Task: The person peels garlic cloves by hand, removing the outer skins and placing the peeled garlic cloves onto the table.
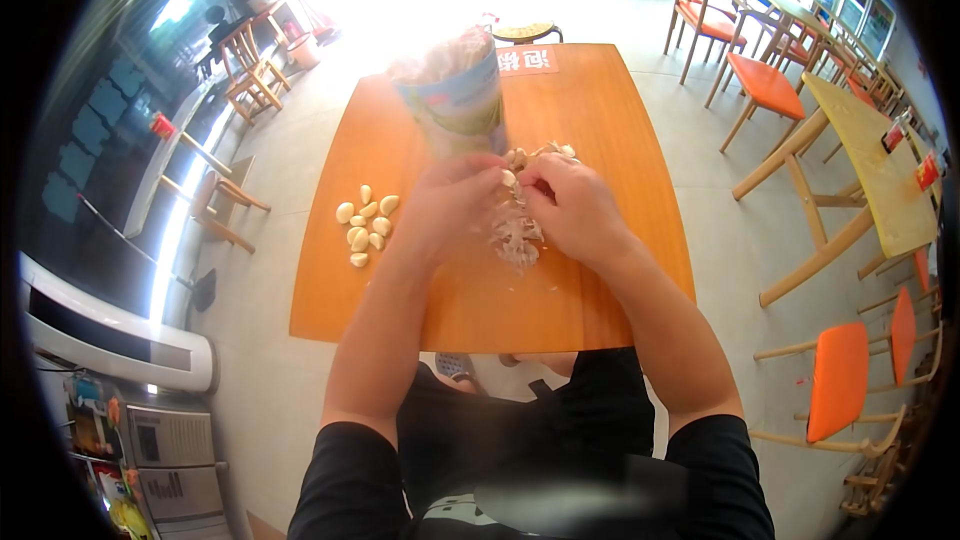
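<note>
Near the middle of the orange wooden table (590,105), my left hand (447,202) is closed, with a pale garlic clove (508,178) at its fingertips. My right hand (578,202) is curled in a pinch just beside that clove; whatever lies between its fingers is hidden. Below the hands is a loose heap of papery garlic skins (517,237). Behind my fingers lie some unpeeled garlic pieces (550,151), partly covered. Several peeled garlic cloves (358,238) rest in a group to the left of my left forearm.
A tall printed plastic bag (452,100) stands just beyond my left hand. A red sign with white characters (528,60) is at the table's far edge, with a round stool (527,32) behind it. Orange-seated chairs (838,380) and a yellow table (870,170) stand right.
</note>
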The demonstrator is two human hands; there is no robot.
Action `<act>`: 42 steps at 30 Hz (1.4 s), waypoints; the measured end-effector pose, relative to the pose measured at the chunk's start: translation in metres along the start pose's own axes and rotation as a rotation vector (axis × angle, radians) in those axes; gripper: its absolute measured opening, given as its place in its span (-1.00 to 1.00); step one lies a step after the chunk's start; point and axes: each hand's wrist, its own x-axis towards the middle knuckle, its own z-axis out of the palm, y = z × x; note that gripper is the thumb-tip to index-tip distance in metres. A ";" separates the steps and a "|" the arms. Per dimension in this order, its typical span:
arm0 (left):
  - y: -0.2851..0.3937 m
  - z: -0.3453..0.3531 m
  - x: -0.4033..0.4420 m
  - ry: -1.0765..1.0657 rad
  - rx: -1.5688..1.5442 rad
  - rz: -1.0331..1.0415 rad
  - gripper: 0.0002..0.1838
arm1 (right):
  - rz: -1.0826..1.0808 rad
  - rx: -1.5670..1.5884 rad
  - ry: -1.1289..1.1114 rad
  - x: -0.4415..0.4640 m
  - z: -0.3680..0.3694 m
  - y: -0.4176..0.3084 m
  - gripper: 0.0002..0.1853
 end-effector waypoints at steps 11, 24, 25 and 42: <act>0.000 0.009 -0.001 0.062 0.211 0.017 -0.78 | -0.043 0.041 0.048 0.000 0.000 -0.003 -0.91; -0.005 0.012 -0.001 0.034 0.281 0.042 -0.79 | -0.022 -0.027 0.040 -0.003 0.005 0.004 -0.87; -0.004 0.011 -0.001 0.035 0.278 0.033 -0.79 | -0.022 -0.028 0.040 -0.003 0.005 0.003 -0.87; 0.010 0.007 -0.009 -0.194 0.230 -0.082 -0.74 | 0.044 -0.157 -0.014 0.003 -0.010 0.005 -0.90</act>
